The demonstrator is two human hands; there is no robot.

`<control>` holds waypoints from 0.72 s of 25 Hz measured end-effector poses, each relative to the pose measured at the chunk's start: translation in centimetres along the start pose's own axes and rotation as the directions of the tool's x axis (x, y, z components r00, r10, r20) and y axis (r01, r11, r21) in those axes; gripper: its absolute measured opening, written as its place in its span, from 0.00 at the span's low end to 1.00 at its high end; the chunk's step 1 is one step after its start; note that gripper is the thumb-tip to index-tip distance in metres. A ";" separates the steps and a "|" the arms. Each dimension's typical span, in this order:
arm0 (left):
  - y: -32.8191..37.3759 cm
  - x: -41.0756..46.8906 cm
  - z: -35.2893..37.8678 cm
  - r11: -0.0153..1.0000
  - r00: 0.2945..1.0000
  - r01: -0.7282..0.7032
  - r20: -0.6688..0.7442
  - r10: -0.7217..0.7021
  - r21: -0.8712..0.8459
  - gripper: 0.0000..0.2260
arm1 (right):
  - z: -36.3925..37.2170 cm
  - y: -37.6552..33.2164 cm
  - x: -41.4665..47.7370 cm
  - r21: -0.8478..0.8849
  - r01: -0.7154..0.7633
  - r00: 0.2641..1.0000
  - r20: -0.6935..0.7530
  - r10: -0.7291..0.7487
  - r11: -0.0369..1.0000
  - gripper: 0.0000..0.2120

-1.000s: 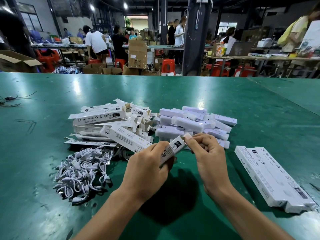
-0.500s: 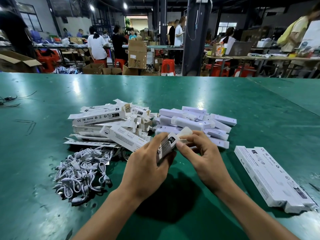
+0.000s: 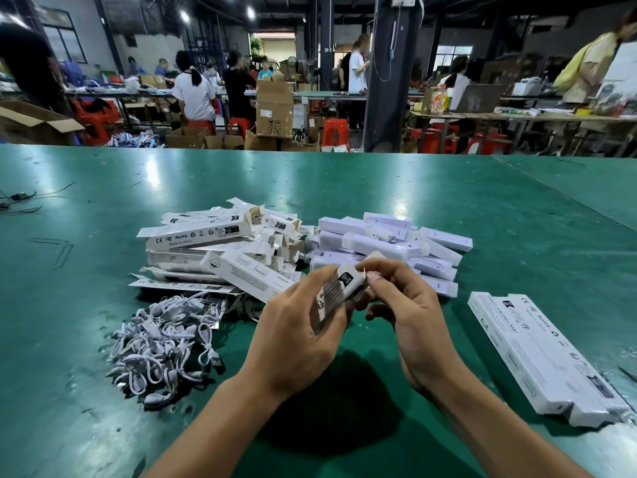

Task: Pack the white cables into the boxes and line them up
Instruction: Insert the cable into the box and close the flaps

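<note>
Both hands are raised over the green worktop (image 3: 344, 188) and meet on one small white box (image 3: 339, 288) with black print.

Left hand (image 3: 296, 326): fingers curled round the lower half of the box, thumb laid against its near-left side. A full wrap.

Right hand (image 3: 410, 322): thumb and forefinger pinch the upper end of the box. The other fingers are loosely curled underneath; I cannot make out that they touch anything.

The box is tilted, with its upper end pointing away and to the right, and it is clear of the worktop. I cannot tell whether the end flap is tucked in. The contents are hidden.

White cables (image 3: 165, 339): a loose heap of bundled coils on the worktop, left of the left hand. It lies just in front of a heap of printed cartons (image 3: 206, 236), some flat and some with end flaps standing open.

Beside that heap, behind the hands, is a pile of plain white sleeves (image 3: 389, 243) lying crosswise over each other.

Right of the right forearm, a row of boxes (image 3: 537, 357) lies flat with long sides touching, well apart from the hands.

Beyond the far edge of the worktop there are people at other tables, brown shipping cartons (image 3: 274, 108), red stools (image 3: 334, 131) and a dark pillar (image 3: 389, 81).
</note>
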State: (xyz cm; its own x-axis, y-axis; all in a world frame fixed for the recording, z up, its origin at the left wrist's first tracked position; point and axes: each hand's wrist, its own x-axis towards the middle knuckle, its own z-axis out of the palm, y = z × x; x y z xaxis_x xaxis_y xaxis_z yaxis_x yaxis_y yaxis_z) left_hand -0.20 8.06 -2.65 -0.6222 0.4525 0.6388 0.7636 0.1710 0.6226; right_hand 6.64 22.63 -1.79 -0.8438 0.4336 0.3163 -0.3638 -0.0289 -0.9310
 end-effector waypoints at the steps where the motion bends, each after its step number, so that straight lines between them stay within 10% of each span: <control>1: 0.1 0.0 0.0 1.000 1.000 -0.006 0.003 0.006 -0.008 0.17 | -0.1 0.0 0.0 -0.001 -0.008 1.000 0.002 0.008 1.000 0.08; 9: 0.1 0.0 -0.1 0.983 0.994 -0.110 0.018 0.108 0.146 0.20 | -0.6 0.4 0.4 0.053 -0.058 0.996 -0.067 0.061 0.997 0.21; 18: 0.6 -0.4 0.0 0.946 0.996 -0.078 0.072 0.059 0.315 0.19 | -0.6 1.2 -0.3 -0.232 -0.030 0.982 -0.188 -0.015 0.972 0.03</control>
State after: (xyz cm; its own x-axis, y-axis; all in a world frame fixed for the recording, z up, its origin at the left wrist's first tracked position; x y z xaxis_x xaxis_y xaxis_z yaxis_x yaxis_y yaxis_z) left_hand 0.46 8.01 -2.56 -0.5624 0.5235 0.6401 0.8254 0.4019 0.3965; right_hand 6.70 22.97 -3.10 -0.7494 0.5952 0.2900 -0.2367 0.1682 -0.9569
